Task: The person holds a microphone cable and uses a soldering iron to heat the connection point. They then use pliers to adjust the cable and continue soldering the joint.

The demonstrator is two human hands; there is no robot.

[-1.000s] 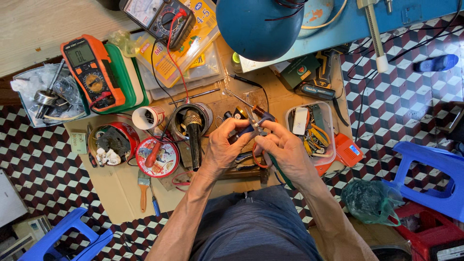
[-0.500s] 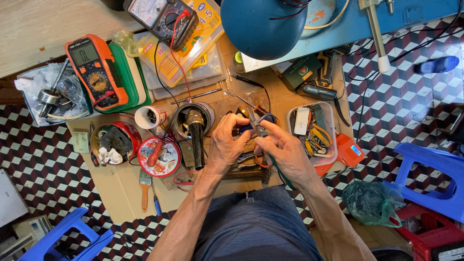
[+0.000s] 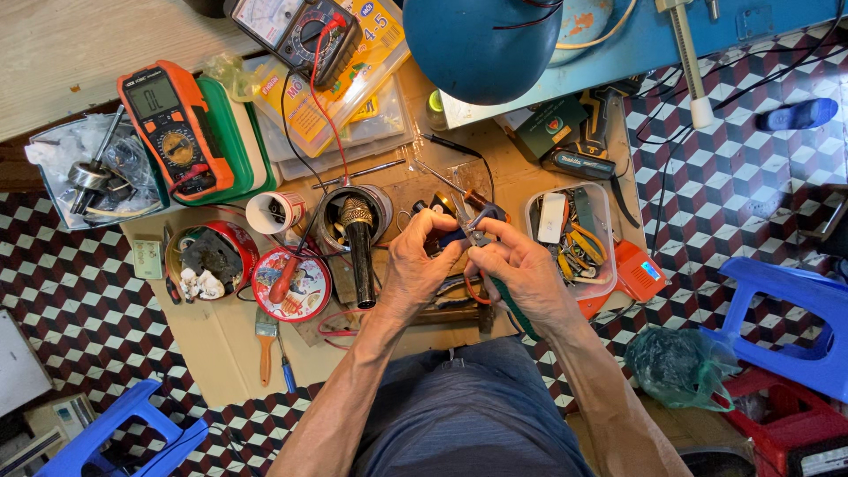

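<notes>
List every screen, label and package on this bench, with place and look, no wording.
Orange multimeter: upper left on a green tray, grey blank screen.
Black analogue meter: top centre, pale dial face.
Yellow printed packs: under clear plastic beside it.
Dark green box: right of the blue lamp shade.

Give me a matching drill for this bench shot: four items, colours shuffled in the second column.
Things:
1. multimeter
2. lamp shade
3. paintbrush handle
4. round tin lid

Colours:
A. dark blue
B. red-rimmed
C. orange with dark face
D. plain wood

Pairs: 1-C, 2-A, 3-D, 4-B
</notes>
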